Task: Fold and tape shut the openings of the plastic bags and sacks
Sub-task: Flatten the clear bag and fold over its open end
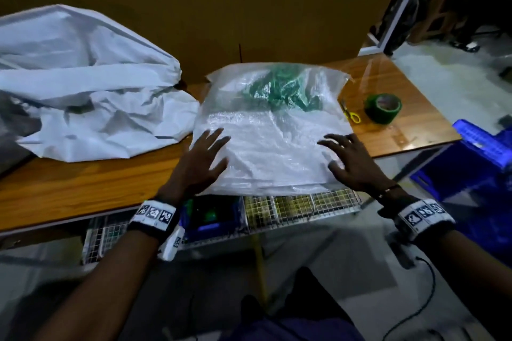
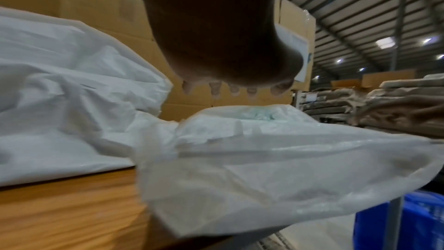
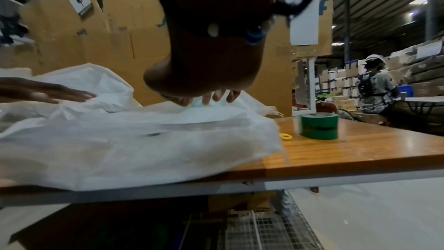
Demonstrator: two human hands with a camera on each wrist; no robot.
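A translucent woven plastic sack (image 1: 273,130) with something green inside lies flat on the wooden table (image 1: 83,191), its near edge hanging over the front. My left hand (image 1: 203,159) hovers with spread fingers over the sack's near left part (image 2: 264,159). My right hand (image 1: 350,159) is spread just over its near right part (image 3: 144,149), fingertips (image 3: 209,100) pointing down toward it. Neither hand holds anything. A roll of green tape (image 1: 383,108) (image 3: 319,125) stands on the table right of the sack, with yellow-handled scissors (image 1: 350,113) beside it.
A big crumpled white bag (image 1: 80,91) (image 2: 60,92) fills the table's left half and touches the sack. Cardboard boxes (image 1: 221,3) wall off the back. A wire basket (image 1: 291,206) hangs under the table front; blue crates (image 1: 476,174) stand at right. A person (image 3: 374,90) is farther off.
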